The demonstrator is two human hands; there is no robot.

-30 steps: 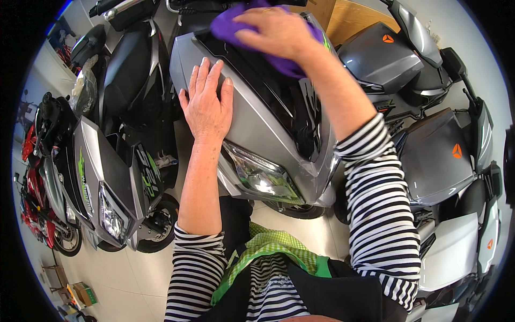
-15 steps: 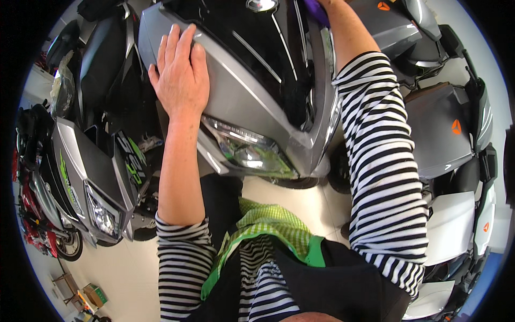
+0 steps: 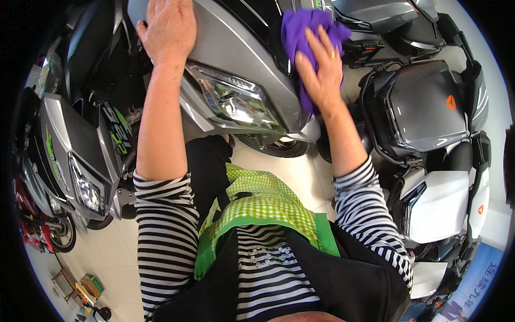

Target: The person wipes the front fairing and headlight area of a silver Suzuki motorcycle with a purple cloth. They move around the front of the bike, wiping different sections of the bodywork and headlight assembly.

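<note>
A grey and black motor scooter (image 3: 225,40) stands right in front of me, its front end toward me. Flat on its grey side panel rests my left hand (image 3: 170,29), fingers stretched out and holding nothing. On the right side of the scooter's front, my right hand (image 3: 324,75) presses a bunched purple cloth (image 3: 295,29) against the bodywork; a ring shows on one finger. Part of the cloth is hidden under the palm. Below the panel sits the clear headlight (image 3: 236,102), with the front tyre (image 3: 279,147) beneath it.
Close on the left stands another grey scooter (image 3: 70,145) with green markings, a red motorcycle (image 3: 40,225) beyond it. Grey and white scooters, one with a white panel (image 3: 440,206), line the right. A cardboard box (image 3: 92,285) is at lower left on the tiled floor (image 3: 115,249).
My right hand has come back toward me from the upper edge, bringing the purple cloth into full view. My left hand stays on the grey panel. The view has shifted.
</note>
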